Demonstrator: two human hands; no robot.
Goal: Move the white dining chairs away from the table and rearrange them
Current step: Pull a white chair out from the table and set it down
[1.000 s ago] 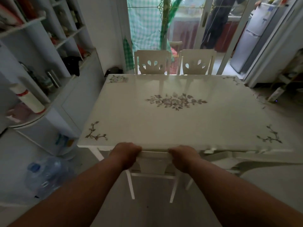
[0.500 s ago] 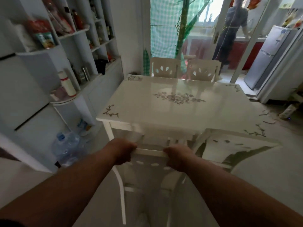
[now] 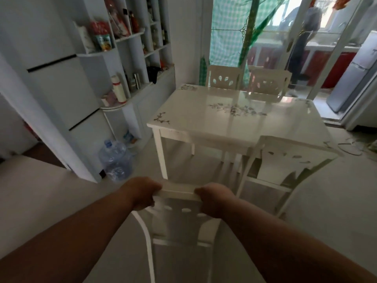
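My left hand (image 3: 140,193) and my right hand (image 3: 214,199) both grip the top rail of a white dining chair (image 3: 179,225), which stands clear of the white floral table (image 3: 204,121), in front of its near left corner. A second white chair (image 3: 285,160) stays tucked at the table's near right side. Two more white chairs, one on the left (image 3: 223,78) and one on the right (image 3: 269,83), stand at the far side against the table.
White shelving with bottles and packets (image 3: 122,58) lines the left wall. A large water jug (image 3: 115,160) stands on the floor by it. A person (image 3: 302,43) stands in the kitchen behind a glass door; a fridge (image 3: 353,74) is at the far right.
The chair in my hands has been pulled back out from under the table, and I have stepped backward and left with it. The table now sits farther away.
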